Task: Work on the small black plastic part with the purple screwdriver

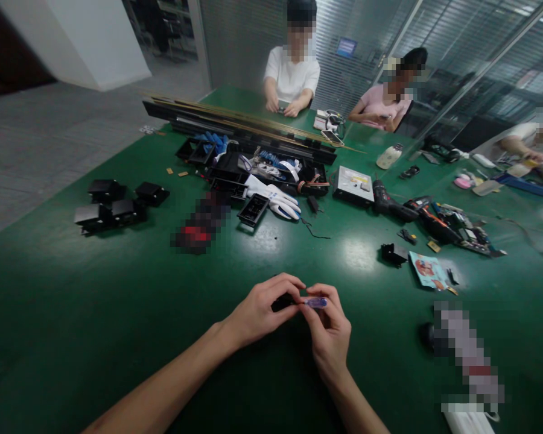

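Note:
My left hand is closed around a small black part, largely covered by the fingers. Between the fingers of my right hand is a small screwdriver with a clear, bluish-purple handle. It lies roughly level, its other end pointing left at the black part. Whether the tip touches the part cannot be made out. Both hands meet just above the green table, near its front.
Black plastic boxes stand at the left. Further back are an open black tray, a white glove, a disc drive, a power drill and long black rails. A blue packet lies right. Other people sit across the table.

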Action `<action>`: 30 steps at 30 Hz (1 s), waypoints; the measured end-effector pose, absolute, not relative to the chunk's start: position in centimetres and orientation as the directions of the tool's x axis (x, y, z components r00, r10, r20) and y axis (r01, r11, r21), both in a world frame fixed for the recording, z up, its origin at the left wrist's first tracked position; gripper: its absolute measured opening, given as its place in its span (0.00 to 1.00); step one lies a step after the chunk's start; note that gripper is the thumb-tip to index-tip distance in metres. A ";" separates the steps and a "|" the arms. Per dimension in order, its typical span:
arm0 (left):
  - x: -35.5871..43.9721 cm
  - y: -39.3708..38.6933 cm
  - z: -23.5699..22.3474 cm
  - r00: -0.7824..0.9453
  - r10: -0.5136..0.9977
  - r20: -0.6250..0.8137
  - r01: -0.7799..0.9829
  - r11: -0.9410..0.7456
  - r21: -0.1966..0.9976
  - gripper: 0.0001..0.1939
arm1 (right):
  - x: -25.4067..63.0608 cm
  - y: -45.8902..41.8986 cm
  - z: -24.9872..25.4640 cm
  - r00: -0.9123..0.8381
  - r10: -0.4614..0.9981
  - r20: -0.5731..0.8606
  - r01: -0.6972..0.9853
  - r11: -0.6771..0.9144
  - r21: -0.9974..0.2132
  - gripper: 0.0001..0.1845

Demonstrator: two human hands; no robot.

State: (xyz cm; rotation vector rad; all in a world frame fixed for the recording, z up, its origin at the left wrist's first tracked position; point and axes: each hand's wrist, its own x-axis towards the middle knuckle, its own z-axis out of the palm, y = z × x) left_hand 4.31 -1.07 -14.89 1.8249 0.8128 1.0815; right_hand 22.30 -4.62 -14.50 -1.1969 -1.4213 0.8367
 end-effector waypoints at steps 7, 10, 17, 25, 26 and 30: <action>4.2 -1.2 -14.3 0.453 0.810 0.372 0.113 -0.466 0.877 0.10 | 22.3 -4.6 -13.8 -0.011 0.962 0.272 0.219 0.268 -0.938 0.08; 4.3 -1.2 -14.6 0.432 0.832 0.349 0.103 -0.430 0.897 0.04 | 22.4 -4.6 -14.3 -0.003 0.967 0.255 0.177 0.251 -0.952 0.06; 4.4 -1.1 -15.0 0.427 0.834 0.349 0.110 -0.431 0.896 0.03 | 22.4 -4.6 -14.8 0.069 0.960 0.270 0.225 0.249 -0.942 0.02; 4.3 -1.3 -14.6 0.457 0.799 0.390 0.117 -0.489 0.864 0.11 | 22.5 -4.6 -14.1 -0.010 0.956 0.293 0.251 0.286 -0.925 0.09; 4.3 -1.3 -14.6 0.450 0.808 0.380 0.115 -0.474 0.873 0.09 | 22.5 -4.6 -14.2 -0.017 0.958 0.286 0.241 0.281 -0.929 0.09; 4.3 -1.2 -14.9 0.423 0.838 0.346 0.102 -0.423 0.901 0.01 | 22.4 -4.7 -14.6 0.007 0.962 0.273 0.183 0.267 -0.946 0.06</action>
